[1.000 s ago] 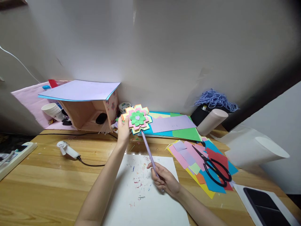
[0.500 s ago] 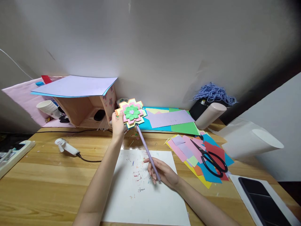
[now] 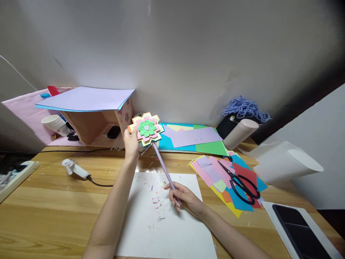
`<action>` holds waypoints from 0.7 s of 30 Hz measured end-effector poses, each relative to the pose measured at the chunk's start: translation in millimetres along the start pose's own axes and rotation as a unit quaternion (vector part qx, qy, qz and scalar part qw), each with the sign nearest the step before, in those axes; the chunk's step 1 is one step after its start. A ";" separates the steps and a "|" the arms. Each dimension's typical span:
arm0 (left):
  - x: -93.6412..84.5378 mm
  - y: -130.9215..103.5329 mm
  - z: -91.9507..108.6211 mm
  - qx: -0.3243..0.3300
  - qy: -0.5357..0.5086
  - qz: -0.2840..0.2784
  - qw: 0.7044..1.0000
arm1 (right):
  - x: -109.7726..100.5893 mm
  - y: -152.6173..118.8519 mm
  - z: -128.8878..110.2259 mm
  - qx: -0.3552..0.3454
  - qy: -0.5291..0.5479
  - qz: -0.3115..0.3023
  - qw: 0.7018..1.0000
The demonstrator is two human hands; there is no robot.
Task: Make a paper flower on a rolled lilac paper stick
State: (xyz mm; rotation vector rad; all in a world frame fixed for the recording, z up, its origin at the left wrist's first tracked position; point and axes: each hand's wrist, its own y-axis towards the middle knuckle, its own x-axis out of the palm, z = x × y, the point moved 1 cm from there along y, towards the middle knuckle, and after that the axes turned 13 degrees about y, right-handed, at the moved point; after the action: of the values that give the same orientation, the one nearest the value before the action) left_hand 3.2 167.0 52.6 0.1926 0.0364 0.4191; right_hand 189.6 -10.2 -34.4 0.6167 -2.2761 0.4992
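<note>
A layered paper flower [image 3: 147, 128], in green, pink, cream and orange with a small lilac centre, is raised above the back of the desk. My left hand [image 3: 131, 144] pinches its left edge, thumb on the front. From under the blossom a purple paper stem [image 3: 163, 165] slants down to the right. My right hand [image 3: 184, 198] is closed around the lower end of this stem. Below both hands lies a white sheet [image 3: 161, 233] marked with coloured streaks.
Black-handled scissors [image 3: 242, 185] rest on coloured paper scraps [image 3: 215, 169] at the right. Coloured sheets [image 3: 194, 138] lie along the wall. A pink box [image 3: 88, 126] stands back left, a hot glue gun [image 3: 77, 169] in front. A phone [image 3: 299, 230] is at the right.
The flower and my left hand have shifted slightly to the left. The stem has moved left too, and its lower end sits deeper in my right hand.
</note>
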 end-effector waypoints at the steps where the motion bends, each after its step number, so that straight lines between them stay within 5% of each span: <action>1: -0.2 -0.3 0.1 0.000 0.000 0.001 1.000 | 0.2 0.1 0.3 -0.001 0.000 -0.001 1.000; 7: -0.6 -2.6 2.5 -0.010 -0.025 -0.021 0.999 | 2.8 -4.6 -1.8 -0.010 -0.014 0.036 0.999; 12: -4.5 -10.8 27.3 -0.023 -0.057 -0.036 0.997 | -21.1 -33.9 -14.8 -0.039 -0.090 0.170 0.981; 16: -21.7 -43.0 64.8 0.128 0.115 -0.015 0.985 | -58.7 -67.4 -38.3 -0.090 -0.227 0.322 0.915; 21: -32.0 -113.3 57.9 0.326 0.405 -0.099 0.849 | -87.8 -89.2 -66.0 -0.149 -0.448 0.428 0.771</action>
State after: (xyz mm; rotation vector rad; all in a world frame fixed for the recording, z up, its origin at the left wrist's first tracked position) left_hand 23.7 42.2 87.3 0.6679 1.0401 0.2400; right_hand 330.4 -23.8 -38.4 -0.5640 -3.4234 0.2257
